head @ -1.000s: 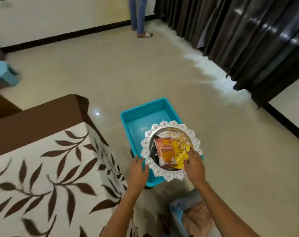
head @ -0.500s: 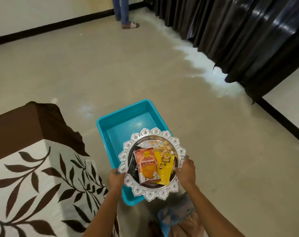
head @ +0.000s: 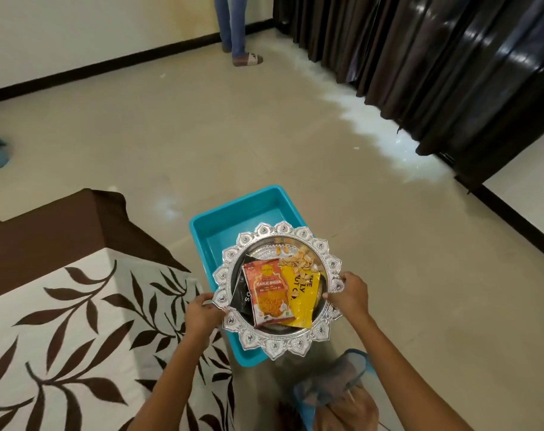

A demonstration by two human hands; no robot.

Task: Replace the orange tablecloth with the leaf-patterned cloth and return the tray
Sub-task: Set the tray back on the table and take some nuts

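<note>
Above the blue tub [head: 220, 227], left hand [head: 202, 312] and right hand [head: 346, 295] pinch the silver tray [head: 276, 348] by opposite rims; tilting it could spill loose snack packets [head: 269, 295].

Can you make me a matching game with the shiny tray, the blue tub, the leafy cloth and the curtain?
Things:
1. silver tray
2. blue tub
3. leaf-patterned cloth
4. dark curtain

Places:
A. hanging along the wall on the right
B. spread over the table on the left
C. held at its rim by the left hand and the right hand
D. standing on the floor, partly hidden under the tray

Pairs: 1-C, 2-D, 3-B, 4-A
</note>
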